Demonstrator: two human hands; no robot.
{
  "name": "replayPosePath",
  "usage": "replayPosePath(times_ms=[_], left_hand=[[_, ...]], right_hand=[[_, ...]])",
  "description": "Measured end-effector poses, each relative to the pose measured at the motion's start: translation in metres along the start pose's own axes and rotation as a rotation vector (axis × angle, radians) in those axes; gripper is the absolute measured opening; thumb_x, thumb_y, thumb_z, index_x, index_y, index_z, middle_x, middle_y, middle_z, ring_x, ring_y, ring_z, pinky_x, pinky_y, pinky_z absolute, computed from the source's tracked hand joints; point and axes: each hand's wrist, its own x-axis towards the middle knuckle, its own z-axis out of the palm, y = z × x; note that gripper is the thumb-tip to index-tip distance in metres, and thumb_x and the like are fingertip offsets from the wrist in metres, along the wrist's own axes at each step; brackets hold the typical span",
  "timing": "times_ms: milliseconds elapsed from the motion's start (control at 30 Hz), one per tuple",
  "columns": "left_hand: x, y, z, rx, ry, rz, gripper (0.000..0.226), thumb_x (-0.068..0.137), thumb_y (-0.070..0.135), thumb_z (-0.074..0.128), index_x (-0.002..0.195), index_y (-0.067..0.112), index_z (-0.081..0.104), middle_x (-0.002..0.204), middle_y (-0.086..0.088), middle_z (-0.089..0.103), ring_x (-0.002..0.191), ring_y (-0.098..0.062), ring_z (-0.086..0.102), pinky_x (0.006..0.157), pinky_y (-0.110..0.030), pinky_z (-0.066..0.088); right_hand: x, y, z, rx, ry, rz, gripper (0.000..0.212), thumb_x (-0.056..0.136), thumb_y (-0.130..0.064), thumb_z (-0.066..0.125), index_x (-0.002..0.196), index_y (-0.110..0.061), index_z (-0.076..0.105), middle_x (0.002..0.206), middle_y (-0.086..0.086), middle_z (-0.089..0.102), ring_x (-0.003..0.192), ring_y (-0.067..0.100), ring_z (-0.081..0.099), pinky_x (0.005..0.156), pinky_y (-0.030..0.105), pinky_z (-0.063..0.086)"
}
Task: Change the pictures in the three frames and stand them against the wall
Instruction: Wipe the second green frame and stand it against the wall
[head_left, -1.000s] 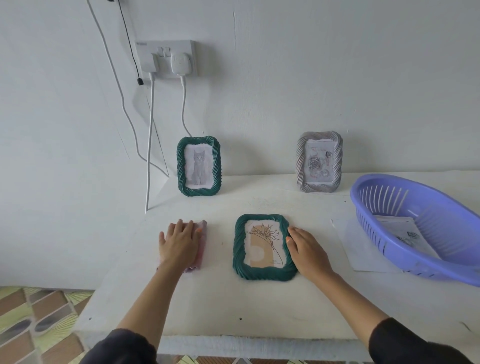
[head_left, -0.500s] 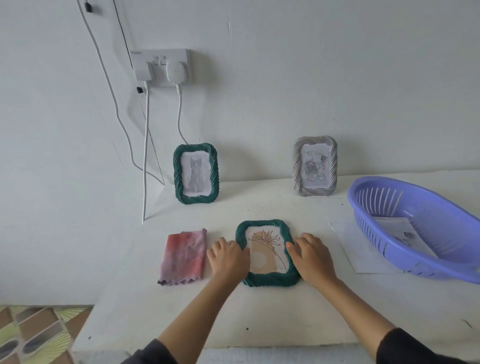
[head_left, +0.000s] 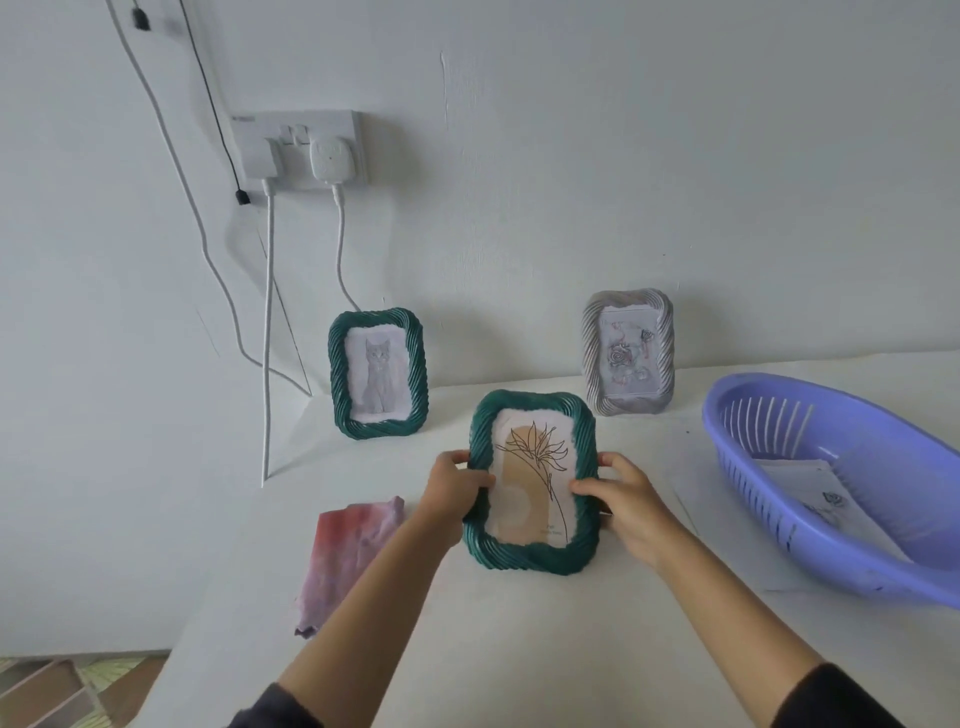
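Observation:
A green frame with a flower drawing (head_left: 532, 548) is held tilted up off the white table (head_left: 519, 649), its lower edge near the surface. My left hand (head_left: 454, 488) grips its left side and my right hand (head_left: 626, 501) grips its right side, thumbs over the front. A second green frame with a cat picture (head_left: 376, 381) leans against the wall at the back left. A grey frame with a rose picture (head_left: 627, 353) leans against the wall at the back right.
A pink cloth (head_left: 348, 556) lies left of the held frame. A purple plastic basket (head_left: 852, 493) with a printed sheet inside stands at the right, on paper sheets (head_left: 691, 488). A wall socket (head_left: 301, 145) with plugs and hanging cables is above the cat frame.
My left hand left the pink cloth and took the flower frame's left side. Both hands have lifted the frame from lying flat to tilted upright.

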Motion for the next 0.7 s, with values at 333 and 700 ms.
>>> replayPosePath(times_ms=[333, 700], left_hand=[[0.089, 0.069, 0.005, -0.101, -0.012, 0.126, 0.032, 0.085, -0.007, 0.049, 0.112, 0.010, 0.042, 0.089, -0.011, 0.055, 0.076, -0.023, 0.055, 0.068, -0.036, 0.051], [0.177, 0.073, 0.013, -0.143, 0.087, 0.219, 0.033, 0.086, -0.010, 0.045, 0.111, 0.010, 0.039, 0.090, -0.010, 0.055, 0.076, -0.023, 0.052, 0.060, -0.028, 0.048]], right_hand=[[0.118, -0.074, 0.016, 0.023, -0.162, -0.043, 0.024, 0.083, 0.006, 0.047, 0.070, -0.014, 0.047, 0.062, 0.001, 0.046, 0.056, 0.012, 0.044, 0.050, 0.022, 0.036], [0.215, -0.067, 0.027, -0.057, -0.127, -0.110, 0.021, 0.080, 0.005, 0.051, 0.073, -0.015, 0.051, 0.066, 0.001, 0.047, 0.064, 0.013, 0.045, 0.057, 0.024, 0.037]])
